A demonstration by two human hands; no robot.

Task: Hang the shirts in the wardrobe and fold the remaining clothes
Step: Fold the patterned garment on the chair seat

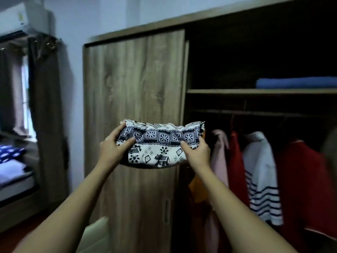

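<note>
I have both hands on a folded bundle [156, 145] of white cloth printed with navy squares and elephants. It is held up in the air in front of the wood-grain sliding wardrobe door [135, 84], just left of the open bay. My left hand [113, 145] grips its left end, thumb laid across the top and fingers wrapped round the far edge. My right hand [197, 152] is closed on the right end.

To do this well I would keep the bundle level and both ends pinched so the layers do not slide apart. Then I would carry it right and set it flat on the wooden shelf [237, 91], near the folded blue cloth [295, 83], letting go only once it rests.

Below, on the rail [255, 112], hang a pink shirt [219, 152], a red shirt [235, 161] and a white shirt [260, 176] with navy stripes.

The bundle's underside is hidden. A dark layer shows along its near edge, possibly a second garment; blur defeats me. The shelf's right end is cut off.
</note>
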